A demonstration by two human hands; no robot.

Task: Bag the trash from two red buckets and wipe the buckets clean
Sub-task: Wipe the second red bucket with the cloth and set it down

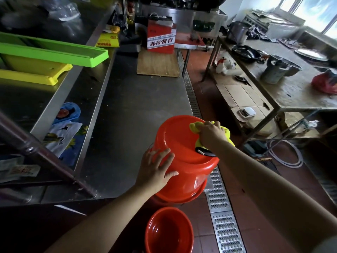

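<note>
Red plastic fills the middle of what we see: one bucket [184,152] is turned upside down at the near end of the steel counter [138,99], its flat base facing up and slightly toward us, its mouth pointing down. Its long axis runs close to vertical, leaning a little toward the counter. The lower rim is hidden behind our left arm, so we cannot tell whether it rests on the counter edge or hangs past it over the floor.

Our left hand [157,169] lies on the near side wall with fingers spread and straight, pressing flat against the plastic. Our right hand [211,133] sits on the far edge of the upturned base, fingers curled down over a yellow cloth [249,127] bunched beneath them; the fingertips themselves are hidden on the far side. A small black piece with a white mark [203,151] pokes out by the wrist (we cannot make out what it is).

The second bucket [168,232] stands upright on the tiled floor [253,225] below, mouth open toward us, its bottom edge cut off by the frame.

A metal drain grate [221,216] runs along the floor beside both buckets. Farther up the counter stand a wooden board [157,64] and a red paper bag [160,39] with lettering.
</note>
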